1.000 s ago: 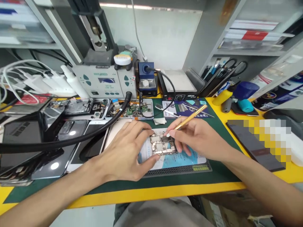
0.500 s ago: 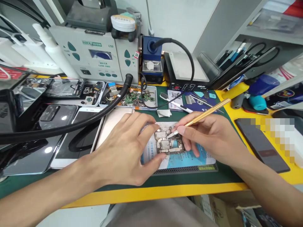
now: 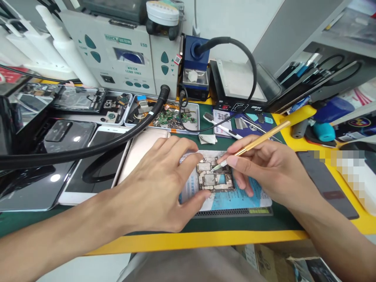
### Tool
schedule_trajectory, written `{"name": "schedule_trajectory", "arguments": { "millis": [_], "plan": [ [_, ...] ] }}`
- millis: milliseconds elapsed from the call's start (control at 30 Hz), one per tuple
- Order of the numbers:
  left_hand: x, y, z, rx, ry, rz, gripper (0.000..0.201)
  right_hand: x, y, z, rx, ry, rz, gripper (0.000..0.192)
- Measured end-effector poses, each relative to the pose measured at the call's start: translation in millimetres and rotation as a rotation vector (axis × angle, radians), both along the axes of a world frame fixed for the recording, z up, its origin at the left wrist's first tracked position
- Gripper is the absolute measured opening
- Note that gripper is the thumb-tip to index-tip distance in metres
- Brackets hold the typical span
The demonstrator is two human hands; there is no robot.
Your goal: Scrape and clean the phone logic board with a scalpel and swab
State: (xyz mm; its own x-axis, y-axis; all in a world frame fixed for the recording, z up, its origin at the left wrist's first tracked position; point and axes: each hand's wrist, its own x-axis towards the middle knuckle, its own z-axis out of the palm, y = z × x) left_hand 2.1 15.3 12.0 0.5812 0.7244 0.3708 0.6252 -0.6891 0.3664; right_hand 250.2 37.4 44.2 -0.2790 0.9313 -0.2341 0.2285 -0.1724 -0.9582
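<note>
A phone circuit board (image 3: 210,179) with metal shields and a cut-out lies on a blue and white printed mat (image 3: 248,199). My left hand (image 3: 164,184) spans its left side, the index fingertip at the upper left corner and the thumb at the lower edge, steadying it. Held like a pen in my right hand (image 3: 264,168) is a slim craft knife (image 3: 258,141) with a gold handle. Its pale blade tip points down-left and meets the board near the middle, by the upper shield. The right hand's lower fingers rest over the board's right side and the mat.
Behind stand a hot-air station (image 3: 117,55), a soldering iron stand (image 3: 195,58) and a heating plate (image 3: 237,82). A thick black hose (image 3: 117,143) crosses over phones (image 3: 96,160) at left. A parts tray (image 3: 194,125), a toothbrush (image 3: 225,127) and a dark phone (image 3: 326,184) lie around.
The whole view has shifted slightly, with the bench things sitting a little differently in frame. Both hands keep their holds, and the blade tip stays on nearly the same part of the board.
</note>
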Motion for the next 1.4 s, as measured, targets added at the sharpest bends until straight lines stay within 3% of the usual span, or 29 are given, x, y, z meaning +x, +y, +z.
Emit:
{"name": "schedule_trajectory", "arguments": {
  "millis": [367,533,1000,1400],
  "plan": [
    [1,-1,0.0,-0.032,-0.010,0.018,0.040,-4,-4,2.2,0.075,-0.063,-0.013,0.035],
    [1,0,-0.3,-0.036,-0.013,0.009,0.038,-7,-8,-0.2,0.126,-0.029,-0.028,0.029],
    [1,1,0.7,-0.053,-0.022,0.004,0.036,-12,-8,2.4,0.098,-0.036,-0.057,0.033],
    [-2,-1,6.0,-0.098,0.012,-0.010,0.040,-14,-3,1.4,0.058,0.004,-0.031,0.023]
  ]
}}
